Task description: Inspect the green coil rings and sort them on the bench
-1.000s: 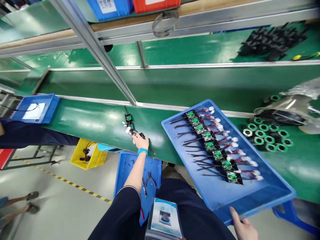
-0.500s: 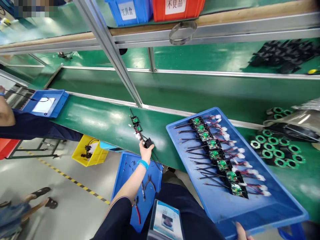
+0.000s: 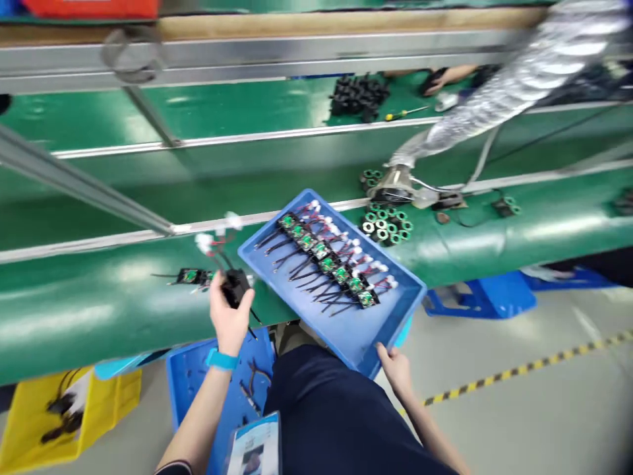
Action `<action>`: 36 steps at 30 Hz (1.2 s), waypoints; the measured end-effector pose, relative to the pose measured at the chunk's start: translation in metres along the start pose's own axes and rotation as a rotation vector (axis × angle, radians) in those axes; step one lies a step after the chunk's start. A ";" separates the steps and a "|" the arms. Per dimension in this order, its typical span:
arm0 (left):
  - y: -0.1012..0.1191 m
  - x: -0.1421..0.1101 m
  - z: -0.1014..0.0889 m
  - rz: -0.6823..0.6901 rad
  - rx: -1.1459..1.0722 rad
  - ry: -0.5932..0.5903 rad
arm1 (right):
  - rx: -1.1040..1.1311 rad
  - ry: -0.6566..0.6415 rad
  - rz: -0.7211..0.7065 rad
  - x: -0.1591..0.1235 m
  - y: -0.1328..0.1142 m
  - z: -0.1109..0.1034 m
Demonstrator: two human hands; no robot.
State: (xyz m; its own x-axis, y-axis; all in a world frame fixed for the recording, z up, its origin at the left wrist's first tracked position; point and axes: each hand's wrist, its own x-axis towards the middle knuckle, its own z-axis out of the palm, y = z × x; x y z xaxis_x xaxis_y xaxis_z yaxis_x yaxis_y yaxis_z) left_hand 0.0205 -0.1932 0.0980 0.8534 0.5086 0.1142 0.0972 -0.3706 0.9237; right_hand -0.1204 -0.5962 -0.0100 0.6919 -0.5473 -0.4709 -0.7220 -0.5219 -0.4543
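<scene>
My left hand [image 3: 230,311] is closed around a black plastic housing [image 3: 236,287] with black leads and white connectors [image 3: 204,243], held just above the green bench. Behind it on the bench lie circuit board units [image 3: 189,276] with dark wires. My right hand [image 3: 394,366] grips the near right rim of a blue tray [image 3: 368,359], its thumb over the edge. Across the tray runs a slanted row of several green circuit boards [image 3: 327,265] in black housings, black wires to one side and white plugs to the other. The tray overhangs the bench's near edge.
Green-ringed cylinders [image 3: 388,223] stand behind the tray, near a silver duct [image 3: 499,86]. A blue bin [image 3: 198,376] with pliers [image 3: 258,377] sits below the bench, beside a yellow bin [image 3: 111,402]. Another person's hand [image 3: 438,82] shows across the bench.
My view has swung to the right, and things appear further left. The left hand has lifted the black housing and brought it nearer the tray. More of my right hand shows, still on the rim.
</scene>
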 end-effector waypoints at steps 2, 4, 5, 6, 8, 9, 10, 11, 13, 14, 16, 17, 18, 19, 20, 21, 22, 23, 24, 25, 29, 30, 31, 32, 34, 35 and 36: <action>0.032 -0.026 0.040 0.078 0.062 -0.293 | 0.062 0.021 -0.001 0.001 0.000 0.006; 0.055 -0.062 0.093 0.182 0.043 -0.598 | 0.136 0.014 -0.026 0.001 -0.001 0.012; 0.062 -0.082 0.121 0.231 0.022 -0.735 | 0.177 0.004 -0.046 0.001 -0.002 0.015; 0.066 -0.102 0.149 0.273 0.024 -0.862 | 0.216 -0.007 -0.066 0.001 -0.002 0.017; 0.067 -0.138 0.197 0.338 0.128 -1.057 | 0.283 -0.019 -0.101 0.002 -0.002 0.021; 0.066 -0.152 0.216 0.365 0.196 -1.118 | 0.308 -0.016 -0.114 0.002 -0.001 0.022; 0.065 -0.164 0.231 0.384 0.246 -1.153 | 0.328 -0.009 -0.125 0.003 0.000 0.023; 0.064 -0.172 0.242 0.402 0.287 -1.171 | 0.346 -0.001 -0.135 0.003 0.001 0.023; 0.064 -0.179 0.256 0.426 0.318 -1.171 | 0.375 0.012 -0.147 0.006 0.004 0.025; 0.064 -0.179 0.261 0.451 0.346 -1.156 | 0.387 0.016 -0.146 0.007 0.006 0.026; 0.065 -0.173 0.271 0.531 0.449 -1.098 | 0.405 0.021 -0.139 0.009 0.010 0.028; 0.064 -0.169 0.276 0.574 0.510 -1.064 | 0.412 0.022 -0.136 0.010 0.011 0.029; 0.063 -0.164 0.281 0.614 0.569 -1.034 | 0.417 0.023 -0.135 0.010 0.013 0.029; 0.061 -0.160 0.286 0.646 0.617 -1.010 | 0.420 0.022 -0.134 0.011 0.014 0.030; 0.058 -0.157 0.290 0.669 0.647 -0.998 | 0.422 0.019 -0.133 0.012 0.015 0.030; 0.055 -0.154 0.293 0.681 0.653 -0.995 | 0.423 0.017 -0.131 0.013 0.015 0.030; 0.052 -0.153 0.296 0.706 0.662 -0.987 | 0.423 0.013 -0.130 0.014 0.016 0.029; 0.049 -0.152 0.298 0.741 0.675 -0.975 | 0.424 0.007 -0.128 0.015 0.016 0.029; 0.047 -0.153 0.299 0.785 0.691 -0.963 | 0.424 0.000 -0.129 0.015 0.017 0.028; 0.046 -0.154 0.301 0.836 0.712 -0.954 | 0.425 -0.009 -0.132 0.016 0.017 0.027; 0.043 -0.158 0.311 0.972 0.794 -0.924 | 0.421 -0.046 -0.146 0.017 0.018 0.025; 0.043 -0.157 0.314 0.964 0.800 -0.908 | 0.416 -0.048 -0.145 0.017 0.018 0.024; 0.043 -0.157 0.317 0.944 0.801 -0.888 | 0.411 -0.047 -0.143 0.016 0.017 0.024; 0.043 -0.156 0.320 0.920 0.797 -0.869 | 0.406 -0.045 -0.139 0.016 0.016 0.023; 0.044 -0.155 0.324 0.885 0.791 -0.842 | 0.397 -0.046 -0.132 0.016 0.014 0.022; 0.045 -0.156 0.325 0.875 0.791 -0.832 | 0.393 -0.050 -0.128 0.016 0.013 0.021; 0.047 -0.156 0.324 0.869 0.790 -0.824 | 0.389 -0.054 -0.124 0.016 0.012 0.021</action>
State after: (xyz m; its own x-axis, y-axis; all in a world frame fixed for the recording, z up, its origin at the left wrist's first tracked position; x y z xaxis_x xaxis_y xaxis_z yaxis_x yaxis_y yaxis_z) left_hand 0.0577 -0.5415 0.0048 0.8102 -0.5852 0.0336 -0.5792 -0.7904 0.1997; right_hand -0.1181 -0.5979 -0.0386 0.7799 -0.4557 -0.4290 -0.5856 -0.2893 -0.7572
